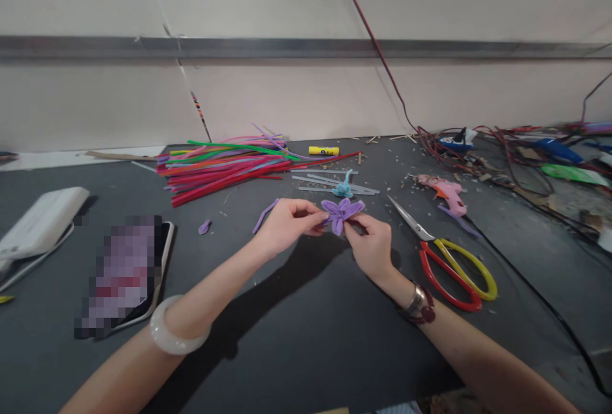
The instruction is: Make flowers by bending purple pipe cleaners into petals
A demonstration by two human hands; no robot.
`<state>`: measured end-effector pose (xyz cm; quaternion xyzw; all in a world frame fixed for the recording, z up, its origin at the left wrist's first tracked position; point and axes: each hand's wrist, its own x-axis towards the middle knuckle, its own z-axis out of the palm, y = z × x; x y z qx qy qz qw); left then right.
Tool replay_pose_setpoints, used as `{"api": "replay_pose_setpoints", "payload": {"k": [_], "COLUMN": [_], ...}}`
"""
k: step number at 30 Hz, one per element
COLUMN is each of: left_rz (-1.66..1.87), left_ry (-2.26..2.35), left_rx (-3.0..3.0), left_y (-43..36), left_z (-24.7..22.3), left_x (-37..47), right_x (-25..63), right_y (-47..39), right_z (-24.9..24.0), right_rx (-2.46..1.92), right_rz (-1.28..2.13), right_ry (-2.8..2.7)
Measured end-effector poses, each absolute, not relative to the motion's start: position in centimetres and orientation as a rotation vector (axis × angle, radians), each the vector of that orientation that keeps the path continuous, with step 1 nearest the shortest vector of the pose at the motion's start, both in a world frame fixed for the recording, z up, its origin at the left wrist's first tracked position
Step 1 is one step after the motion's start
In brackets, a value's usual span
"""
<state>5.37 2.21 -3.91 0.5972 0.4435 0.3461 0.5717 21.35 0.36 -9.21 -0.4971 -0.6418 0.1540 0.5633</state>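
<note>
A purple flower [341, 213] with several looped petals is held up between both hands over the dark table [287, 350]. My left hand [295, 222] pinches its left side, fingers closed. On the right, my right hand [370, 238] grips the lower right petals between thumb and fingers. A strip of purple pipe cleaner [264, 216] shows beside my left hand. Just behind the flower lies a small light blue piece [343, 188] on clear glue sticks [315, 179]. One small purple loop [204, 227] rests on the table left of my left hand.
Colourful pipe cleaners [224, 168] lie at the back left, beside a yellow tube [324, 151]. Scissors [442, 258] and a pink glue gun [442, 192] with a black cord are on the right. A phone [127, 273] and white power bank [45, 219] lie left. Tangled wires [507, 159] fill the back right.
</note>
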Motion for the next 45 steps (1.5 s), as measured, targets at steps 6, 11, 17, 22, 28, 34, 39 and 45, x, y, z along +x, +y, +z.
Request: {"api": "replay_pose_setpoints", "payload": {"k": [6, 11, 17, 22, 28, 34, 39, 45], "left_rz": [0.83, 0.908, 0.928, 0.937, 1.014, 1.125, 1.14, 1.18], "left_ry": [0.961, 0.921, 0.941, 0.942, 0.994, 1.096, 1.168, 1.099], "left_rx": [1.22, 1.189, 1.185, 1.225, 1.277, 1.443, 1.544, 1.493], "left_y": [1.8, 1.7, 1.5, 1.6, 1.4, 0.7, 0.4, 0.1], "left_z": [-4.3, -4.5, -4.5, -4.4, -4.7, -4.9, -4.6, -5.4], "left_x": [5.9, 6.2, 6.4, 6.3, 6.4, 6.6, 6.6, 7.0], "right_x": [21.4, 21.4, 21.4, 21.4, 21.4, 21.3, 21.3, 21.5], "right_y": [0.4, 0.5, 0.3, 0.3, 0.3, 0.2, 0.1, 0.2], "right_z": [-9.3, -9.4, -9.6, -9.6, -9.7, -10.0, -10.1, -10.2], "right_rx": [-1.178, -1.159, -1.153, -1.173, -1.135, -1.116, -1.069, -1.044], "right_rz": [0.39, 0.298, 0.136, 0.163, 0.098, -0.035, -0.144, -0.185], "right_ry": [-1.511, -1.542, -1.6, -1.597, -1.61, -1.661, -1.707, -1.721]}}
